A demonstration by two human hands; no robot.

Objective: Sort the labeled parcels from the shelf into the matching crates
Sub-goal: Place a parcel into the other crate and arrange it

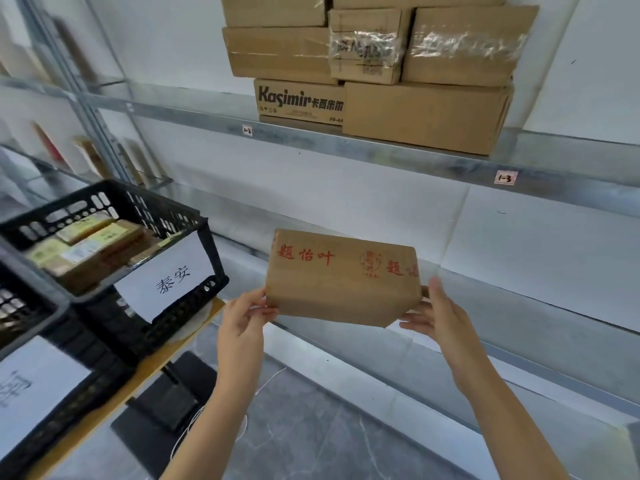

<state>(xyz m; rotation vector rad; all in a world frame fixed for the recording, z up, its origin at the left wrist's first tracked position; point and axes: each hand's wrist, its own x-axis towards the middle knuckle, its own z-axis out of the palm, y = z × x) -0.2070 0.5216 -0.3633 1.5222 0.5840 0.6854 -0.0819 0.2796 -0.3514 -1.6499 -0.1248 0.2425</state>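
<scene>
Shelf: the grey metal shelf spans the frame from upper left to lower right, with a lower tier behind the parcel.
Cartons: brown cartons are stacked at upper centre on the upper tier.
Crate: the black crate at the left edge holds small boxes and has a white paper label on its front.
Parcel: the brown parcel with red characters sits at centre frame, held between both hands in front of the lower tier.
Handling: it is probably light and stiff. The taped faces may be slick, so the two short ends suit gripping.
Left hand: the left hand pinches the lower-left corner, its forearm rising from bottom centre.
Right hand: the right hand has its fingers curled beneath the right end and its thumb up against the edge.
</scene>
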